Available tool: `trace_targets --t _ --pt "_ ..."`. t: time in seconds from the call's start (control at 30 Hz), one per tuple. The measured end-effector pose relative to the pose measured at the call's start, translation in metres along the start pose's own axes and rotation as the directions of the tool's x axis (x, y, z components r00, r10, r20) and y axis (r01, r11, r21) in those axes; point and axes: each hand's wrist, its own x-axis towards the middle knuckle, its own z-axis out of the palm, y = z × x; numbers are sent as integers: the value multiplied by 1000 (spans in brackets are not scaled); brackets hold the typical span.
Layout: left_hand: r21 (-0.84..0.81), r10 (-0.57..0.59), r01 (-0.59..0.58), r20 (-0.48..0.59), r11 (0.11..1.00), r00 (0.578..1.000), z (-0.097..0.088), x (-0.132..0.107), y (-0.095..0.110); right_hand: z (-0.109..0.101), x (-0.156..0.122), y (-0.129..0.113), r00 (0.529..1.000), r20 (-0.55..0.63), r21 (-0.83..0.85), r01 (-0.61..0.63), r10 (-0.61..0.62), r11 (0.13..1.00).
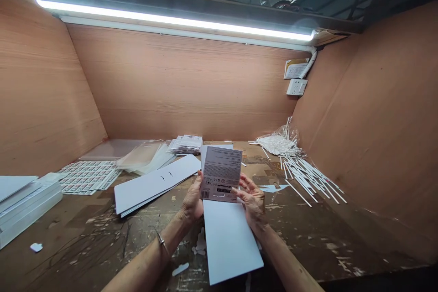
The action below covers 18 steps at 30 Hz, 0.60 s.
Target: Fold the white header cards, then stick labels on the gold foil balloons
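Keep grey printed rectangular card (222, 169) level, mid-frame, pinched at sides by left hand (193, 198) (curled) and right hand (253, 200) (fingers part-spread).

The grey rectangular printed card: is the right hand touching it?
Touching. The head view shows the right hand, its thumb on the card near the lower right corner.

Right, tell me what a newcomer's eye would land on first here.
Probably the glowing, straight white tube light across the top comes first. Next is the grey, rectangular printed card, held near the centre between the left hand and right hand. Then come the thin white sticks, spread loosely over the scuffed brown tabletop at the right.
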Motion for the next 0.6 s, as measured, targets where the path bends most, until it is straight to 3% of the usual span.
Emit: trace_targets --t 0.2,0.33,0.47,0.6 --pt "58 -83 82 3 995 997 -4 0 2 -7 5 -13 989 108 -146 113 -98 983" --pt "150 -124 141 -113 979 986 -10 0 0 -16 5 -20 953 183 -421 299 -243 856" --pt "184 -75 122 -245 975 967 -16 4 -1 -27 5 -22 865 414 -520 482 -285 705" --pt "204 -88 149 -285 968 955 -19 6 0 -30 -3 -34 749 651 -540 571 -124 618"
